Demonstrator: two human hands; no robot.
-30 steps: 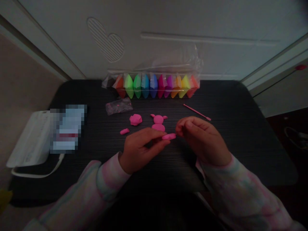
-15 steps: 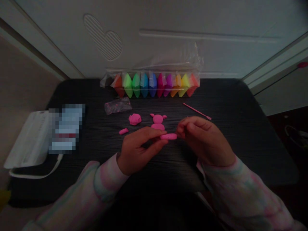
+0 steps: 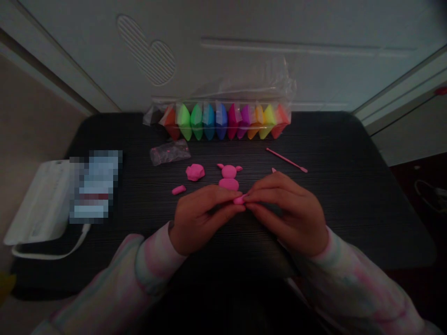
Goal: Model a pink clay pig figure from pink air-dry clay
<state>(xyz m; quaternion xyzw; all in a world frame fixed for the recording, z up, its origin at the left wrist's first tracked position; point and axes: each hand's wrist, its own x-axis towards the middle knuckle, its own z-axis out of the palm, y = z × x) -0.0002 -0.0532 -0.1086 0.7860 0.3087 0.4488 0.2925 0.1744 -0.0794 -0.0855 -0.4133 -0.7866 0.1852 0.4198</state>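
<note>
Between my two hands is a small piece of pink modelling clay [image 3: 239,200], mostly covered by fingers. My left hand [image 3: 199,216] pinches it from the left. From the right, my right hand [image 3: 291,211] has thumb and fingertips closed on its other end. Just beyond the fingertips lies a pink clay figure [image 3: 228,179] with a round head, two pointed ears and an oval body, its lower edge partly hidden. A rough pink clay lump [image 3: 195,172] and a short pink clay roll [image 3: 179,190] rest left of the figure.
Along the back of the black table [image 3: 139,195] stands a clear bag of clay packets [image 3: 221,122] in several colours. A crumpled clear wrapper [image 3: 170,152] lies left. To the right is a pink modelling tool [image 3: 286,160]. A phone [image 3: 96,184] and white power bank [image 3: 40,202] with cable sit far left.
My right hand has moved left and down onto the clay piece and now grips its right end. My left hand keeps its pinch, almost in place.
</note>
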